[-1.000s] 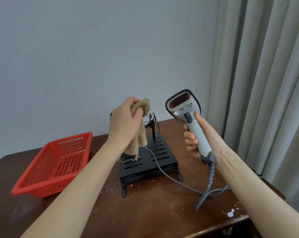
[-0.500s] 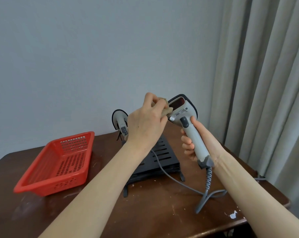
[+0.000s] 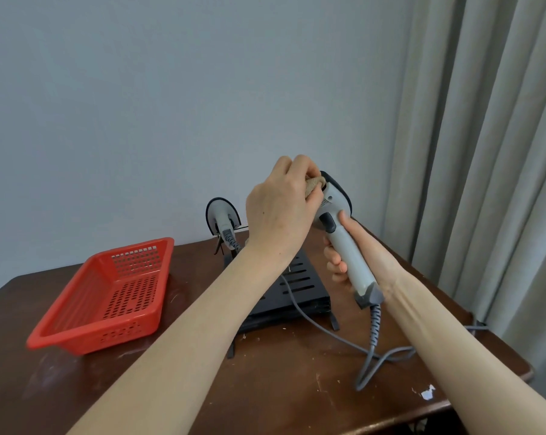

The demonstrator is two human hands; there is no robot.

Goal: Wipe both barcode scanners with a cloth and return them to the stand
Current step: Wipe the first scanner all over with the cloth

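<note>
The left hand [image 3: 279, 211] had its fingers curled round a bunched tan cloth [image 3: 314, 188], pressing it against the face of the held scanner [image 3: 348, 255]; the right hand [image 3: 367, 249] was wrapped round that scanner's grey handle, thumb up beside the dark trigger, holding it raised above the table [image 3: 281, 387] with its head pointing up and away.

A second before, the cloth hung loose from the left hand, well apart from the scanner, whose reddish window showed plainly; half a second before, the cloth only touched the left edge of the head; at this moment the hand and cloth hid the window altogether, and little of the cloth showed past the fingers.

Counted: two scanners, one in the right hand and the second scanner [image 3: 223, 215] seated head-up on the black stand [image 3: 300, 277] behind the left wrist; one cloth; one stand with a slotted base; one red basket [image 3: 133, 246] to the left of the stand, close beside it; two grey cables [image 3: 328, 334], one coiled below the held handle, both trailing across the table towards the right edge, where a curtain [image 3: 485, 152] hung.
</note>
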